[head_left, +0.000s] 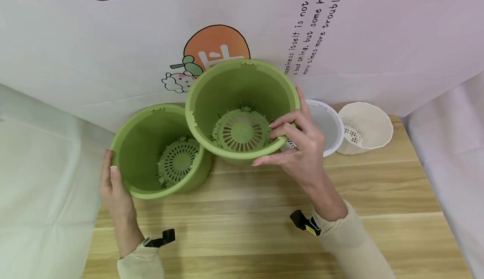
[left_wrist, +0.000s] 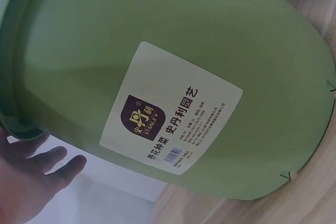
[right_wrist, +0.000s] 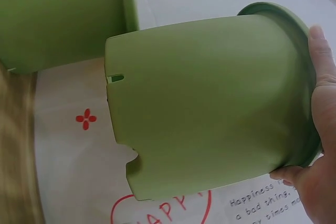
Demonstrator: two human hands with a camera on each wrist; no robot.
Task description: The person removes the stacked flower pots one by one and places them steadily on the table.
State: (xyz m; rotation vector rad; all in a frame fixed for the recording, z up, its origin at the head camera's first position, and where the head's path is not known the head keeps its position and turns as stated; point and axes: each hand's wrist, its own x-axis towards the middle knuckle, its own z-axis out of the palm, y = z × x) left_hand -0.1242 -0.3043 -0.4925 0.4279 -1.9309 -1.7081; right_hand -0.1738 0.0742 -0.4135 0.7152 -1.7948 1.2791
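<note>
Two green plastic flower pots with slotted bottoms stand out in the head view. My right hand (head_left: 302, 140) grips the raised flower pot (head_left: 242, 77) by its right rim, some fingers inside and the thumb outside. From the right wrist view, that pot's side (right_wrist: 210, 98) and notched base show, tilted. Left of it, the other flower pot (head_left: 140, 144) sits on the table, mouth up, partly overlapped by the raised one. My left hand (head_left: 115, 190) rests against its left rim with fingers fairly straight. Its side carries a white printed label (left_wrist: 168, 108).
On the wooden table (head_left: 242, 228), a white pot (head_left: 329, 123) stands behind my right hand. Right of it is a cream faceted pot (head_left: 372, 123) with a perforated bottom piece. A white printed cloth (head_left: 132, 52) hangs behind, and pale cloth (head_left: 450, 132) borders the right side.
</note>
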